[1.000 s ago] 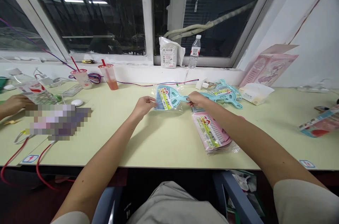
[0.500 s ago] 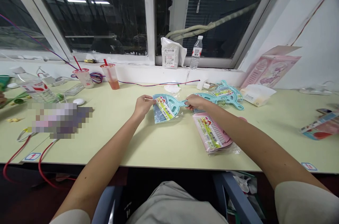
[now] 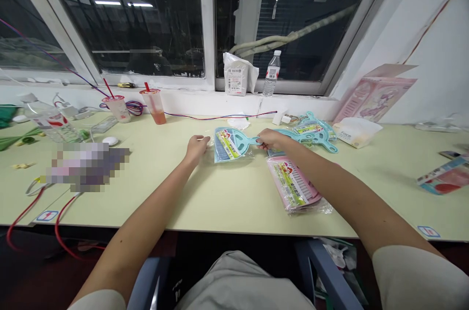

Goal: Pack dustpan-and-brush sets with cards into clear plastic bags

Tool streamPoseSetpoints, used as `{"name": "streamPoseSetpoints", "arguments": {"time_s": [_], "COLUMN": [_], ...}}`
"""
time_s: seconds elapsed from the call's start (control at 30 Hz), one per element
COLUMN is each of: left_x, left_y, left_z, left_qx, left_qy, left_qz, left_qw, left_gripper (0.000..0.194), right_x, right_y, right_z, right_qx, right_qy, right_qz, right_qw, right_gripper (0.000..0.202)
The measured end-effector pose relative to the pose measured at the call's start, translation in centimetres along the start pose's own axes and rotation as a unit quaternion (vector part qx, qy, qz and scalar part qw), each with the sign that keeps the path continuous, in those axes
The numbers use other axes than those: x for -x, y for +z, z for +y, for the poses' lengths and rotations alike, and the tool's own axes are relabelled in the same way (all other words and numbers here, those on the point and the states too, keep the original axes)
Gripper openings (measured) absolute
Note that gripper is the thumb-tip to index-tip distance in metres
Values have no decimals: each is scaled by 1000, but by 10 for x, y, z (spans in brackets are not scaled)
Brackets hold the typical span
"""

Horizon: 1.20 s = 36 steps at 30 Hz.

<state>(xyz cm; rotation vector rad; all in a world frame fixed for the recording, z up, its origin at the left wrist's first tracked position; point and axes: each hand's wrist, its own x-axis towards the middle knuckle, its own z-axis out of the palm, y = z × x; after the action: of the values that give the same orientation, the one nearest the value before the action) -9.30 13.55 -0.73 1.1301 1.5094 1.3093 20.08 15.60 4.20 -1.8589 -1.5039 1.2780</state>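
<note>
My right hand [image 3: 270, 139] is closed round the handle end of a light-blue dustpan and brush set [image 3: 230, 144] in clear plastic wrapping. Off the pan's left edge, my left hand [image 3: 198, 147] has its thumb and fingers pinched at what looks like the loose edge of the clear plastic bag; the film is faint there. Below my right hand lies a pink dustpan and brush set [image 3: 293, 183], also wrapped. More light-blue sets [image 3: 317, 131] lie overlapping behind my right wrist, which partly hides them.
A tissue pack [image 3: 355, 131] and a pink box [image 3: 377, 92] stand at the back right. On the left are two drink cups [image 3: 156, 107], a water bottle [image 3: 51, 119] and cables. Another bottle [image 3: 271, 75] stands on the sill. The table's front edge [image 3: 234, 232] is near me.
My left hand has moved slightly left, off the pan's edge. The blue set has shifted a little up and now lies more level. My right hand keeps its hold.
</note>
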Motion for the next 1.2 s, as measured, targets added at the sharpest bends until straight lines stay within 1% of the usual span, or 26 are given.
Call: {"name": "streamPoseSetpoints", "arguments": {"time_s": [0.07,0.1,0.17,0.23,0.33,0.4,0.5,0.53,0.6,0.7,0.77,0.97,1.1,1.2], "left_x": [-1,-1,-3,-5,-5,-3,1,1,1,0,-1,2,2,1], "left_y": [-1,-2,-3,-5,-6,-6,-6,-6,-5,-5,-5,-4,-5,-6], "left_z": [0,0,-1,-3,-1,3,10,11,11,8,6,9,9,7], "left_qx": [41,55,74,89,99,102,91,77,41,-3,-3,53,51,55], "left_qy": [-69,-93,-118,-123,-89,-50,47,81,122,123,124,107,107,112], "left_qz": [-69,-89,-107,-121,-129,-106,-56,-52,-73,-113,-115,-108,-131,-138], "left_qw": [994,990,984,981,983,988,993,992,989,986,986,987,984,983], "left_gripper": [35,33,32,32,28,28,31,30,24,21,23,24,29,35], "right_x": [0,-1,-2,-4,-10,-14,-18,-17,-15,-8,-4,2,3,4], "right_y": [0,-1,-2,-3,-4,-3,0,1,3,3,2,1,1,2], "right_z": [0,1,2,4,10,13,16,15,14,9,7,5,5,5], "right_qx": [-10,-16,-27,-36,-56,-76,-88,-85,-73,-55,-46,-26,-20,-15], "right_qy": [10,16,27,28,18,14,11,9,5,-5,-11,-10,-16,-17], "right_qz": [12,21,35,36,20,-5,-23,-20,-15,-23,-31,-43,-51,-57], "right_qw": [1000,1000,999,998,998,997,996,996,997,998,998,999,998,998], "right_gripper": [21,22,22,22,21,21,23,23,24,25,26,24,24,23]}}
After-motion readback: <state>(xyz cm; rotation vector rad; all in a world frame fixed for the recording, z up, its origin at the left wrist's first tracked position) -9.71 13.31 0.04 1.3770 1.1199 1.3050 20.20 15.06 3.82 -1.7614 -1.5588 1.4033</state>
